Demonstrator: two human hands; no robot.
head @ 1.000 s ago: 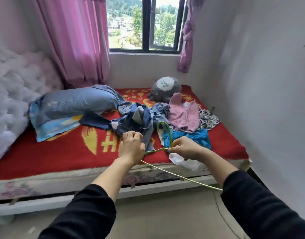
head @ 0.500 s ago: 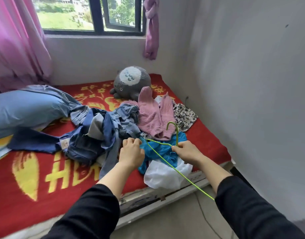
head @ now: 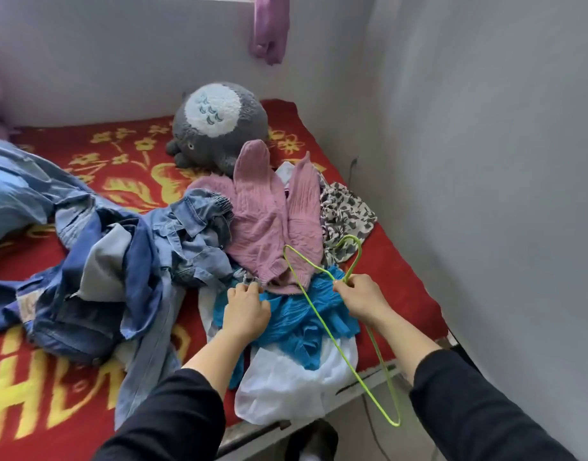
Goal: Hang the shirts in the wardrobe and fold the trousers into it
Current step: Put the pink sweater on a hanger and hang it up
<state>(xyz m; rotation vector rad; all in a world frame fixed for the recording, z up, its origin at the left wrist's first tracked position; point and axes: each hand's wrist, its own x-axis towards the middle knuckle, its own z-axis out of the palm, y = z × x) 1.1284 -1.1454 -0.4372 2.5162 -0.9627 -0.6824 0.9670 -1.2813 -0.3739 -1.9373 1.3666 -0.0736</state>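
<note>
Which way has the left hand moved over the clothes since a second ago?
Yes: the left hand has shifted right, off the denim pile onto the turquoise garment; the right hand holds the green hanger.

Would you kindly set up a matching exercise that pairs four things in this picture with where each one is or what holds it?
Things:
1. green hanger
2. grey plush toy
3. white garment
4. blue top

Places:
A. draped over the near edge of the bed
B. under the left hand
C. gripped by the right hand
D. at the far end of the bed, by the wall

Pairs: 1-C, 2-D, 3-A, 4-B.
</note>
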